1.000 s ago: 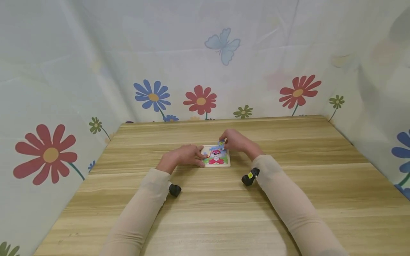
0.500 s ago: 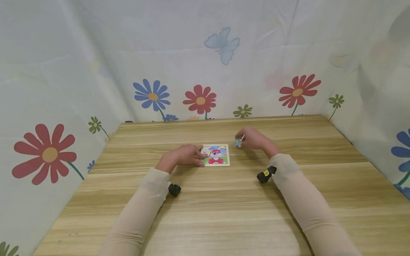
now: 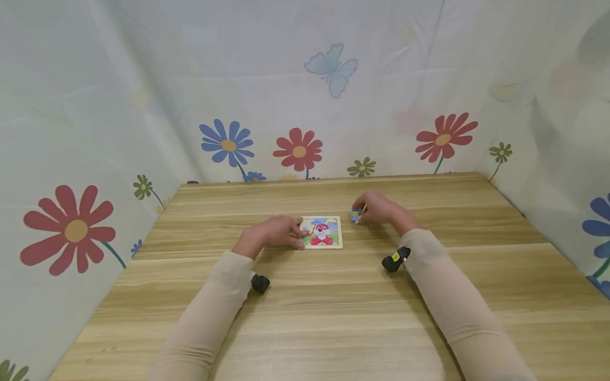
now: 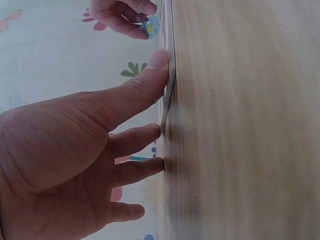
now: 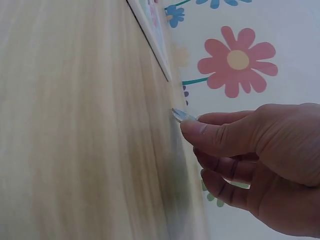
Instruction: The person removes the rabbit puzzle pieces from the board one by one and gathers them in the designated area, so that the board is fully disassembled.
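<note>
Puzzle pc (image 3: 356, 216) pinched at R hand (image 3: 380, 208) fingertips

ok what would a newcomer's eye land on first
The big red flower on the backdrop, at the head view's left, likely comes first. Next is the framed animal picture on the table, which the left hand touches. Right of it, the right hand pinches a blue piece.

The left hand (image 3: 273, 232) hides part of the puzzle (image 3: 322, 233), and the right hand (image 3: 379, 208) part of the puzzle piece (image 3: 356, 215).
</note>
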`<action>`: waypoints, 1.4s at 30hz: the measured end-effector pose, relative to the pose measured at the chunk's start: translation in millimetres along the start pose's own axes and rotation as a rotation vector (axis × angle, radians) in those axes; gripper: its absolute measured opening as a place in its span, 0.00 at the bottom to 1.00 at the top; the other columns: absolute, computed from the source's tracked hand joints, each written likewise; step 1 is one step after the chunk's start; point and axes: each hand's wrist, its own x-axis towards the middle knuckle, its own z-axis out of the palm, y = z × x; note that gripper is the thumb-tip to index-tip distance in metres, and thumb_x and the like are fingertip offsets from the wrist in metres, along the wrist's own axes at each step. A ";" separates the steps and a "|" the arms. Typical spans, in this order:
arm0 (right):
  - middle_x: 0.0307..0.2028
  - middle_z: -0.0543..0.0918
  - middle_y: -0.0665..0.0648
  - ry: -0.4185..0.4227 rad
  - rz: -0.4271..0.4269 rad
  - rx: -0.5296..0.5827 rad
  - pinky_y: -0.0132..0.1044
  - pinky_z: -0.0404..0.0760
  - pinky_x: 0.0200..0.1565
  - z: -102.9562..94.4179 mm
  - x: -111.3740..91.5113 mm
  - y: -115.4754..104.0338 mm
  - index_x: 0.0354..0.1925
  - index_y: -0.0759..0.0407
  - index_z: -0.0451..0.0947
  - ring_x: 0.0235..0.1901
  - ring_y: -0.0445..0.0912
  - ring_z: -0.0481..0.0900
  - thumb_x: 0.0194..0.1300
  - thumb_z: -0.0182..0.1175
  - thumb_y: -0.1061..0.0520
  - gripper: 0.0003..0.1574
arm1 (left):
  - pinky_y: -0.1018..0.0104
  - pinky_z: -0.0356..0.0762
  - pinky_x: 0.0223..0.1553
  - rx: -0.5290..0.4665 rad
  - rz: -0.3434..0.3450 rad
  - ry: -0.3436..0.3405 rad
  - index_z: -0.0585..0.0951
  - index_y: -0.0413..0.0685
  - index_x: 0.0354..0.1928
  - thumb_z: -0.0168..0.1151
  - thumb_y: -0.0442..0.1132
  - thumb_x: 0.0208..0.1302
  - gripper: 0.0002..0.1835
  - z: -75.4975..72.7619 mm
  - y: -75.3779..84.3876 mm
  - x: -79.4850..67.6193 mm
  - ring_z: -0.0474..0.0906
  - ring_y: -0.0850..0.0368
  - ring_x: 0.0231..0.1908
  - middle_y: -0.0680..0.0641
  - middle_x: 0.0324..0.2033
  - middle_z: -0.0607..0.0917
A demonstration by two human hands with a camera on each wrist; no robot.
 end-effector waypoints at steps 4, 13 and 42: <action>0.43 0.86 0.67 -0.027 0.000 0.016 0.46 0.83 0.47 3.8 2.7 2.9 0.49 0.75 0.82 0.43 0.56 0.84 0.57 0.69 0.71 0.19 | 0.50 0.55 0.72 0.016 0.008 0.001 0.80 0.55 0.63 0.68 0.52 0.64 0.26 1.8 0.2 0.7 0.55 0.44 0.74 0.44 0.75 0.60; 0.45 0.86 0.66 -0.065 0.013 0.019 0.48 0.80 0.51 7.3 7.1 8.0 0.51 0.74 0.82 0.46 0.56 0.82 0.61 0.67 0.69 0.18 | 0.50 0.54 0.73 -0.003 -0.005 0.003 0.80 0.56 0.63 0.69 0.52 0.63 0.27 1.6 0.0 -0.5 0.54 0.44 0.74 0.44 0.75 0.60; 0.54 0.83 0.62 -0.158 -0.030 -0.064 0.48 0.73 0.62 41.1 44.5 -67.8 0.57 0.65 0.81 0.57 0.54 0.78 0.71 0.59 0.65 0.18 | 0.52 0.61 0.70 0.031 0.025 0.000 0.81 0.56 0.63 0.68 0.53 0.65 0.26 -0.4 -1.8 -0.2 0.59 0.45 0.72 0.43 0.74 0.61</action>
